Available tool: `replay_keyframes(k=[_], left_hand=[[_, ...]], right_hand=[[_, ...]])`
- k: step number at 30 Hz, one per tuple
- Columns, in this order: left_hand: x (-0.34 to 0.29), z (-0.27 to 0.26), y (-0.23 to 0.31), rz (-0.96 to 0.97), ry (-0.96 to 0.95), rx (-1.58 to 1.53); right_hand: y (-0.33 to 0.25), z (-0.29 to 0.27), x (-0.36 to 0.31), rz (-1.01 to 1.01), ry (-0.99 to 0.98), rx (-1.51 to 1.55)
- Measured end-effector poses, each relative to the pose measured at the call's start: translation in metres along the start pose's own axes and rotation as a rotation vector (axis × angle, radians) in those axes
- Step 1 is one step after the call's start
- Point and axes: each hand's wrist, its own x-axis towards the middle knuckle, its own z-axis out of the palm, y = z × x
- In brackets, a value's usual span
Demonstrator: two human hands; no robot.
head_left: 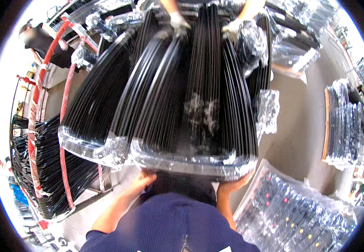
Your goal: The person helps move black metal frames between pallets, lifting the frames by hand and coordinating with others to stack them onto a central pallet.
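Observation:
A wide bundle of long, thin black strips (203, 84) stretches away from me, its near end wrapped in clear plastic film (190, 164). My left hand (147, 179) grips the underside of that wrapped end near its left corner, most fingers hidden beneath it. At the right corner, my right hand (238, 183) holds the same end from below, its fingertips partly covered. Beside it on the left lies a second bundle of black strips (95, 96), also film-wrapped at its near end (85, 147). At the far end, another person's white-gloved hands (180, 22) touch the strips.
A red metal rack (66, 109) stands at the left, with more black strips (60, 168) stacked by it. Another person (47, 44) is beyond the rack. Film-wrapped stacks lie at the lower right (291, 214) and far right (343, 126), with grey floor (301, 113) between.

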Motion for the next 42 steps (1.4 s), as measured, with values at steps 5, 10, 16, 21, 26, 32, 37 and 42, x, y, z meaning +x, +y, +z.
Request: replay_keyframes(k=[5, 10, 16, 21, 26, 32, 37, 42], left_hand=[[-0.005, 0.012, 0.017, -0.026, 0.081, 0.137], [0.011, -0.009, 0.01, 0.134, -0.15, 0.357], [0.011, -0.028, 0.012, 0.114, -0.192, 0.953], [-0.018, -0.024, 0.036, 0.482, -0.367, 0.914], [-0.048, -0.002, 0.076, 0.524, -0.366, 0.487], [-0.049, -0.001, 0.095, 1.178, -0.058, 0.665], [-0.04, -0.009, 0.1, 1.337, 0.125, 0.765], [-0.036, -0.006, 0.113, 1.363, 0.199, 0.775]], right_hand=[[-0.011, 0.012, -0.004, -0.271, -0.064, -0.198], [-0.013, 0.015, -0.006, -0.133, -0.102, 0.066], [-0.01, -0.009, 0.013, -0.187, -0.221, -0.126], [-0.043, -0.015, 0.003, 0.091, -0.245, 0.013], [0.026, -0.035, 0.022, 0.288, -0.077, 0.209], [0.002, -0.008, 0.004, 0.261, -0.128, 0.378], [-0.031, -0.008, 0.005, -0.039, -0.117, -0.032], [-0.099, 0.027, -0.036, -0.758, -0.269, -0.757]])
